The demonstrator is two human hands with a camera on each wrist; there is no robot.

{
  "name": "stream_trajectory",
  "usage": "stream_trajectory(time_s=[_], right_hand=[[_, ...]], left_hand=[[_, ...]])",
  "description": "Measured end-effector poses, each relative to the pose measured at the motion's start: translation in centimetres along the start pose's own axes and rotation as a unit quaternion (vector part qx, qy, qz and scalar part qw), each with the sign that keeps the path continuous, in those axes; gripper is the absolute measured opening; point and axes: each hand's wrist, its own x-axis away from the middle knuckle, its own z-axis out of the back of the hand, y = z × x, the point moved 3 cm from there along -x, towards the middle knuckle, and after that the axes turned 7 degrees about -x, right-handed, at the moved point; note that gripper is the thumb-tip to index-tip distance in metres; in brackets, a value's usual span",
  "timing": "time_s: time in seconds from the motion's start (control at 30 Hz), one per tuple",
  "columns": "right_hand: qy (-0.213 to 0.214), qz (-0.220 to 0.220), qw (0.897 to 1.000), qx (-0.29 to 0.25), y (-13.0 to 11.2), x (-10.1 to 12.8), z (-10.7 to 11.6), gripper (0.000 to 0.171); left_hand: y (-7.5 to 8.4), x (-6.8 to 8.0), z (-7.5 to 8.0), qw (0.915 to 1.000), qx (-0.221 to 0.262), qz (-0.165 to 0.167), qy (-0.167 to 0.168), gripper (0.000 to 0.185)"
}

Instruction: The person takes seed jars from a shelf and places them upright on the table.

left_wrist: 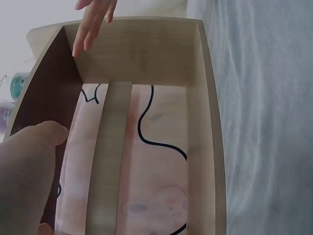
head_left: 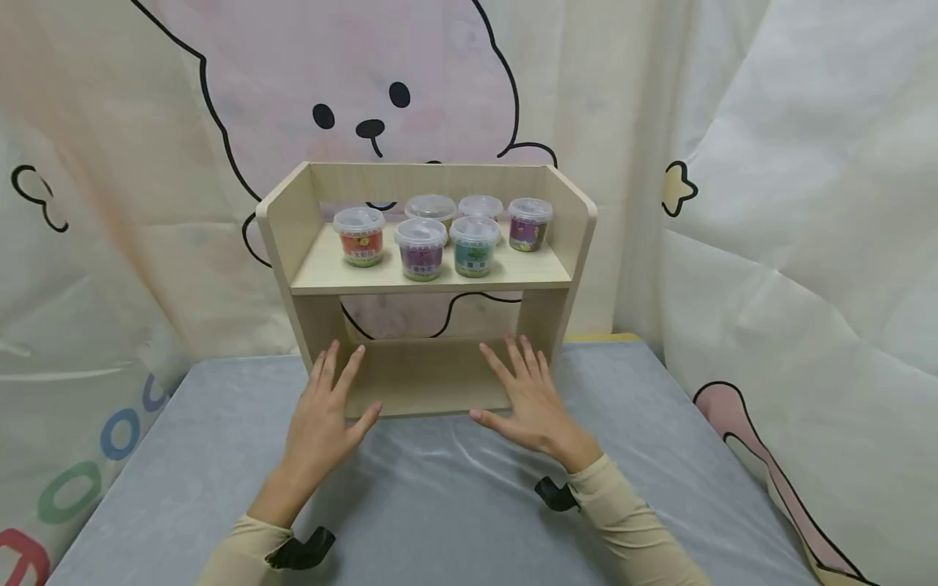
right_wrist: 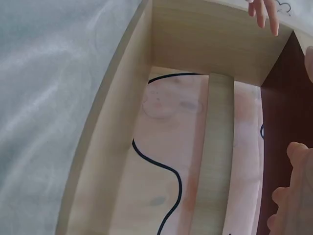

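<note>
A light wooden two-tier shelf (head_left: 315, 275) stands on the table. On its upper board are several small clear-lidded tubs, among them a red one (head_left: 362, 246), a purple one (head_left: 421, 260), a teal one (head_left: 474, 258) and another purple one (head_left: 528, 233) at the right. My left hand (head_left: 318, 431) is spread, palm forward, before the left part of the lower tier. Opposite it, my right hand (head_left: 531, 411) spreads its fingers before the right part. Neither hand holds anything. Both wrist views look into the lower compartment, where a wooden back slat (left_wrist: 110, 156) crosses the opening.
A grey-blue cloth (head_left: 454, 505) covers the table around the shelf. Behind hangs a pale curtain (head_left: 601, 98) with a cartoon bear print, and printed curtains also flank both sides. Dark straps (head_left: 302, 550) are on the wrists.
</note>
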Motion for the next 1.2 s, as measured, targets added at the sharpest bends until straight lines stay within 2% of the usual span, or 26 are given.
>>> stream_trajectory(time_s=[0.3, 0.43, 0.6, 0.73, 0.87, 1.07, 1.2], right_hand=[[-0.015, 0.026, 0.999, 0.012, -0.9, -0.9, 1.5, 0.093], [-0.018, 0.042, 0.999, -0.015, -1.2, -1.6, 2.3, 0.088], [-0.022, 0.051, 0.998, -0.042, -1.3, -2.4, 3.2, 0.086], [-0.018, 0.059, 0.996, -0.058, -1.5, -2.9, 3.8, 0.085], [-0.015, 0.061, 0.995, -0.080, -2.0, -3.1, 4.5, 0.082], [-0.020, 0.046, 0.992, -0.113, -3.0, -3.9, 5.9, 0.078], [-0.023, 0.059, 0.987, -0.146, -3.8, -4.6, 7.2, 0.074]], left_hand=[[-1.6, 0.0, 2.0, 0.9982, 0.040, 0.007, 0.045, 0.085], [-2.4, -0.2, 2.7, 0.9964, 0.063, 0.004, 0.056, 0.080], [-3.4, -0.6, 3.5, 0.9919, 0.087, 0.007, 0.091, 0.073], [-4.1, -0.9, 3.7, 0.9871, 0.111, 0.020, 0.114, 0.069], [-4.5, -1.3, 3.7, 0.9845, 0.123, 0.023, 0.123, 0.067], [-5.4, -1.7, 3.7, 0.9780, 0.145, 0.057, 0.138, 0.068], [-6.2, -2.3, 3.8, 0.9725, 0.161, 0.086, 0.144, 0.065]])
